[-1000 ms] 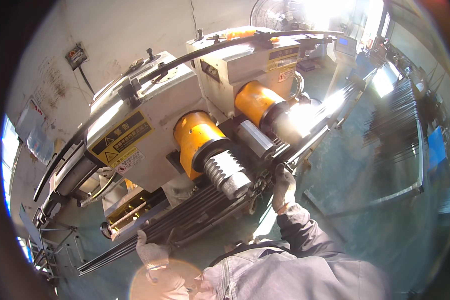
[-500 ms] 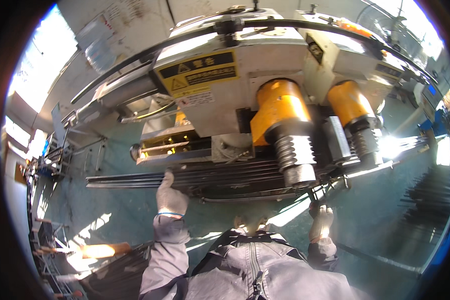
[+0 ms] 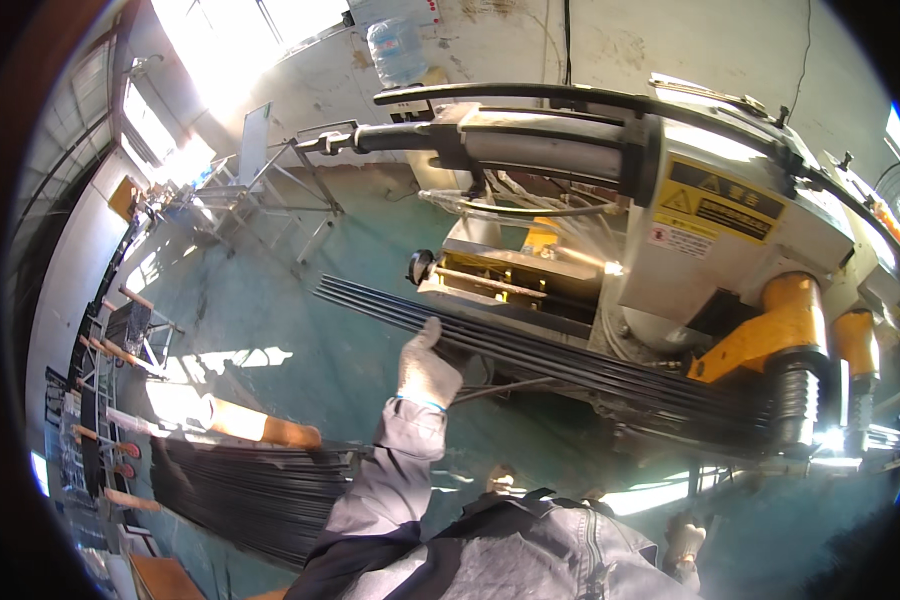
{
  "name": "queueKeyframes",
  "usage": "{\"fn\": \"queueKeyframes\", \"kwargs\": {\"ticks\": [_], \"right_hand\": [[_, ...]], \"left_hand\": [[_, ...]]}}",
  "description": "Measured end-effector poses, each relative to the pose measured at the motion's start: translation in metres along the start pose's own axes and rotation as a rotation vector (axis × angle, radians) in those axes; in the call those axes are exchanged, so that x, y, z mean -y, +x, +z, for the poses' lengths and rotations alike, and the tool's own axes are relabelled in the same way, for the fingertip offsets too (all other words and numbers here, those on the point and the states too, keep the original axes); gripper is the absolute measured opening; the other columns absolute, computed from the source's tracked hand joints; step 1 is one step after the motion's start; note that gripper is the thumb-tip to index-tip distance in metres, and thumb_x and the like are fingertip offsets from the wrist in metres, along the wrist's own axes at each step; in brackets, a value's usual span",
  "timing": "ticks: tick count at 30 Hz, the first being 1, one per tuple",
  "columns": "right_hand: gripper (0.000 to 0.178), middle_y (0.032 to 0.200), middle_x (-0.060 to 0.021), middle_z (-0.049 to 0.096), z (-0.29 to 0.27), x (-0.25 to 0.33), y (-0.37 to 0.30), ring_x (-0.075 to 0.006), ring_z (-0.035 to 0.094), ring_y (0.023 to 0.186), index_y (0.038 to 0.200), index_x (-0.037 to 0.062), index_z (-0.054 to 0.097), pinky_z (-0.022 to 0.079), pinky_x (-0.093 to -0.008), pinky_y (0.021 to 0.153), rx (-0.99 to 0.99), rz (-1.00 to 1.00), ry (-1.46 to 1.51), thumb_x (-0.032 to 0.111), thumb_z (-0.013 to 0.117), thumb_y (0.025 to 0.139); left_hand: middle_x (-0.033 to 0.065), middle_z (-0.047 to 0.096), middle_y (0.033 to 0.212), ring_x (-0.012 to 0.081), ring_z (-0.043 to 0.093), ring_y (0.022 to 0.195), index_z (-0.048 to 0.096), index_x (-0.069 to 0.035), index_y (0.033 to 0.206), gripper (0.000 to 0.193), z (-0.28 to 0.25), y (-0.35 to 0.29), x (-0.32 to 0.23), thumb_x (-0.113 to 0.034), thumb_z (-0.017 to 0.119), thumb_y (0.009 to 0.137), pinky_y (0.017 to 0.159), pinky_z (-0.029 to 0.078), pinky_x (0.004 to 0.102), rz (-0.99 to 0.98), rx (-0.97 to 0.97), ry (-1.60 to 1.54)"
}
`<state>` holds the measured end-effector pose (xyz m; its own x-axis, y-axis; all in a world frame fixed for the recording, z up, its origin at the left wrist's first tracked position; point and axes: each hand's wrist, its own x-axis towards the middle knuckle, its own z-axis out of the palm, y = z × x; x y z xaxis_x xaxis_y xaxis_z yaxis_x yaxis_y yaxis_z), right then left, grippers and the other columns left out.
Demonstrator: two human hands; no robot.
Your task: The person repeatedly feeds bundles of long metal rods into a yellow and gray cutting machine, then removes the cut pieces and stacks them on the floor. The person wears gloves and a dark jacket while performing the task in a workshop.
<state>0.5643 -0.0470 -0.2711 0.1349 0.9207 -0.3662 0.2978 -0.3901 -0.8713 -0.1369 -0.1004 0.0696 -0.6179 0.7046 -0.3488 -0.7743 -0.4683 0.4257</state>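
Note:
My left hand (image 3: 428, 372), in a pale work glove, is at the near edge of a row of long dark metal rods (image 3: 530, 352). Its thumb lies over the outermost rod and its fingers curl beneath, partly hidden. The rods run along the front of a grey machine (image 3: 740, 245), beneath its orange cylinders (image 3: 796, 308) with ribbed, spring-like lower ends. Lower down and to the right, my gloved right hand (image 3: 684, 544) hangs near my body, apart from the rods. It is small and blurred, so its fingers cannot be made out.
A large bundle of dark rods (image 3: 240, 490) lies at the lower left, beside a brown roll-shaped object (image 3: 260, 422). Metal frames (image 3: 270, 195) stand farther back. A black bar (image 3: 530, 92) juts along the machine's top, and a water bottle (image 3: 397, 52) is by the wall.
The view has swung to the left, so the machine appears farther right. My left hand stays at the rods. My right hand has dropped away from the machine's front edge.

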Motion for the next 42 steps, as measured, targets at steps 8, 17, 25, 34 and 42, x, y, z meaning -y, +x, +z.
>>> {"fn": "queueKeyframes", "kwargs": {"ticks": [8,17,25,34,42], "right_hand": [[0.024,0.078,-0.0055,0.077,0.066,-0.068,-0.09,-0.0268,0.074,0.068,0.079,0.0175,0.075,0.051,-0.0444,0.061,0.109,-0.019,-0.208,0.036,0.075,0.093],[0.03,0.067,-0.0178,0.067,0.081,0.013,-0.165,-0.0255,0.064,0.061,0.079,0.0017,0.067,0.052,-0.0426,0.061,0.057,-0.379,-0.881,0.026,0.066,0.097],[0.033,0.092,-0.0176,0.082,0.109,0.075,-0.111,-0.0369,0.08,0.094,0.099,0.0057,0.083,0.06,-0.0461,0.082,0.157,0.055,-0.588,0.037,0.07,0.1],[0.053,0.108,-0.0241,0.082,0.102,0.094,0.01,-0.0447,0.078,0.106,0.104,0.0043,0.086,0.058,-0.0502,0.096,0.213,0.129,-0.58,0.053,0.065,0.099],[0.04,0.119,-0.0183,0.083,-0.082,0.05,0.085,-0.0392,0.077,0.114,0.125,0.0084,0.083,0.058,-0.0465,0.105,0.337,0.349,-0.899,0.038,0.062,0.108]], "left_hand": [[0.0117,0.079,0.118,0.0339,0.075,0.112,0.072,-0.007,0.118,0.027,-0.092,0.091,-0.228,-0.031,0.059,0.117,0.108,0.058,0.0557,0.315,-0.064,0.135],[0.0162,0.063,0.158,0.0401,0.063,0.14,0.052,-0.017,0.165,0.067,-0.112,0.113,-0.257,-0.061,0.057,0.115,0.116,0.053,0.065,0.251,0.023,0.482],[0.0147,0.061,0.16,0.0386,0.062,0.143,0.046,-0.022,0.171,0.071,-0.118,0.109,-0.276,-0.064,0.055,0.115,0.116,0.053,0.0652,0.11,0.031,0.541],[0.0125,0.072,0.146,0.0317,0.069,0.133,0.067,-0.003,0.149,0.059,-0.129,0.09,-0.216,-0.048,0.043,0.12,0.119,0.052,0.051,0.358,-0.325,0.379],[0.0106,0.08,0.119,0.0315,0.076,0.109,0.077,-0.009,0.12,0.03,-0.131,0.025,0.078,-0.033,0.062,0.109,0.095,0.059,0.0479,0.353,0.003,2.524]]}}
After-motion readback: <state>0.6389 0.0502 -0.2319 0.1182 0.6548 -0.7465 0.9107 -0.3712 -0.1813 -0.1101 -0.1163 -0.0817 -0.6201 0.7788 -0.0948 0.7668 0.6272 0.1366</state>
